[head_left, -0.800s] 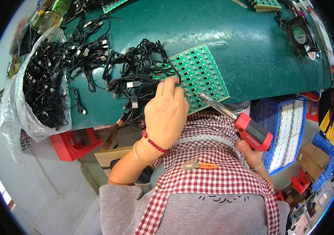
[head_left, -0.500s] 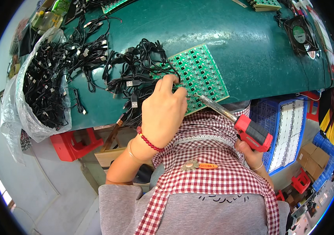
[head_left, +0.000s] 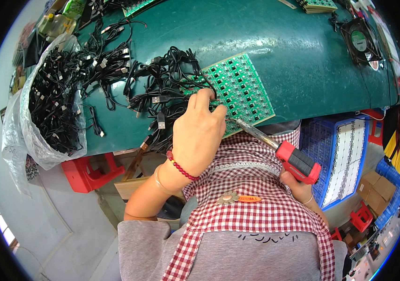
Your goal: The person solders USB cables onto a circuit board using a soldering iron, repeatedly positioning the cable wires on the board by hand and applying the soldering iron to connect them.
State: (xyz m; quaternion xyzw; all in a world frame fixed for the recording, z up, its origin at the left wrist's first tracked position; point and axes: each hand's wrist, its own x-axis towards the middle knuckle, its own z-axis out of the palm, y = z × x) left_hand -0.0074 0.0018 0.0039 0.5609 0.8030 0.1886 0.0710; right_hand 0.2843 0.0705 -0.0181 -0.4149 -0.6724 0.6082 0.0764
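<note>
A panel of green circuit boards [head_left: 249, 84] lies at the table's near edge, in front of my body. My left hand [head_left: 198, 131] is closed in a pinch over its left part, on the end of a black USB cable [head_left: 208, 83]; the fingers hide the cable's tip. In my right hand [head_left: 298, 188] is a red and black soldering iron [head_left: 297, 161], gripped by the handle. Its metal tip points up and left to the board beside my left fingertips. Whether the tip touches cannot be made out.
Tangled black USB cables [head_left: 160, 79] lie left of the panel, and more fill a clear plastic bag [head_left: 80, 136] at the table's left edge. A small black fan [head_left: 359, 42] stands far right. Blue crates [head_left: 322, 140] and red stools [head_left: 85, 174] are below table level.
The soldering iron and my right hand have shifted slightly left, bringing the tip nearer my left fingers. My left hand has moved a little to the right, still pinching the cable.
</note>
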